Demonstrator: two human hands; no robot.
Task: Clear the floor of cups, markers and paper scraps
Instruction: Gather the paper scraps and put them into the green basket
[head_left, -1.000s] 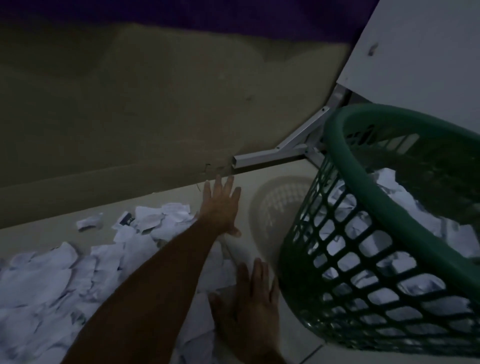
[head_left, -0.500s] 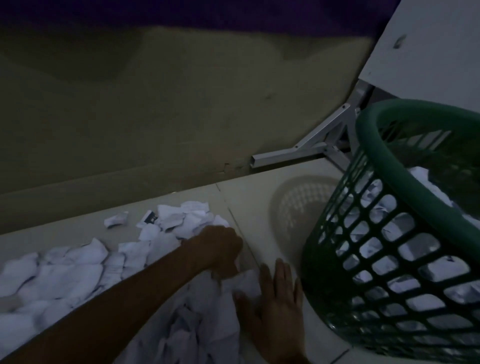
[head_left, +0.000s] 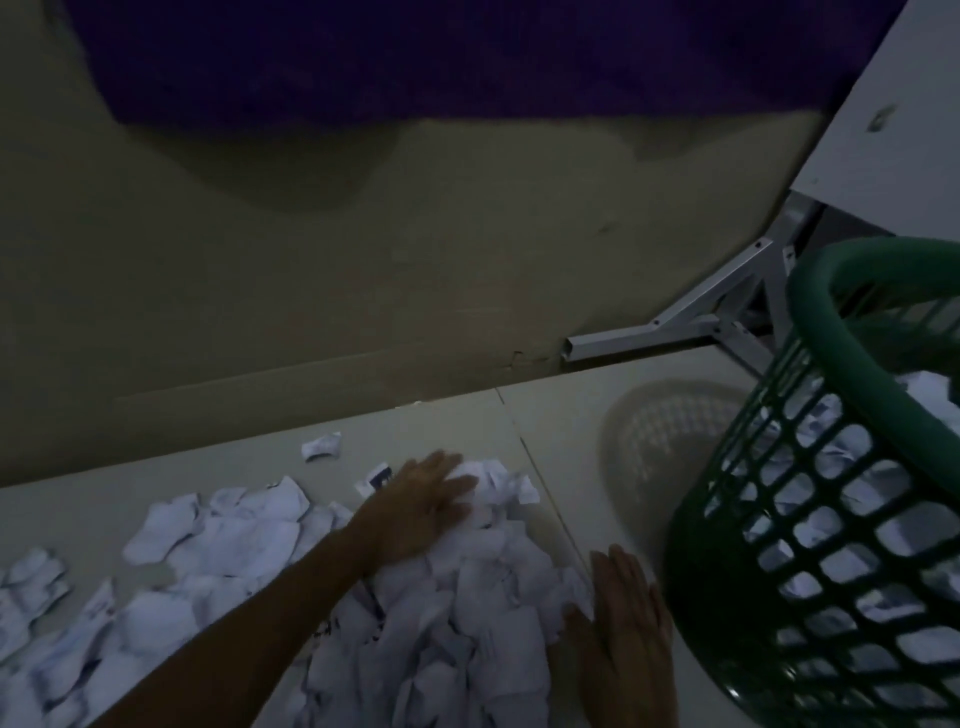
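Item: paper scraps (head_left: 457, 613), heaped on the floor (head_left: 561, 415) beside the green basket (head_left: 810, 519) — my 2 hands, left hand (head_left: 421, 506) and right hand (head_left: 626, 634), flat and open, corralling the heap — next, I judge: scoop into basket.

No text, label, brand, number or sign can be read. Dark print is seen on a few paper scraps (head_left: 467, 613), one patch on a scrap (head_left: 375, 479) by the left hand (head_left: 421, 506), but it is too dim and blurred to be made out.
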